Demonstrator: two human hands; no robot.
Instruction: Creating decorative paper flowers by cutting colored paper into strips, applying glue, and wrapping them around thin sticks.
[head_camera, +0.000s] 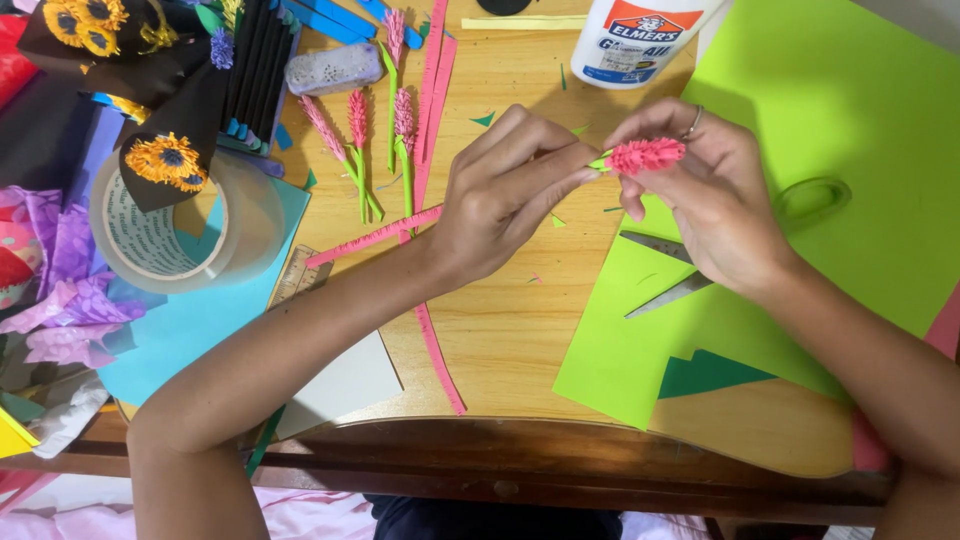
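Two hands meet above the middle of the wooden table (510, 330), near its far edge: the right hand (715, 200) pinches a small pink fringed paper flower spike (646, 155), while the left hand (500, 195) nips its green tip with narrowed fingertips. The spike looks bristly, tightly rolled and slightly tilted. Squeezing too hard could crush the fringe, or the roll might unwind over the lime-green paper sheet (800, 120).

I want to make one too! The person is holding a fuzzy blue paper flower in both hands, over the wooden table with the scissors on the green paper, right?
Not quite: the paper flower is pink, not blue, as the head view shows. The rest holds: left hand and right hand both hold it above the wooden table, with scissors on the green paper.
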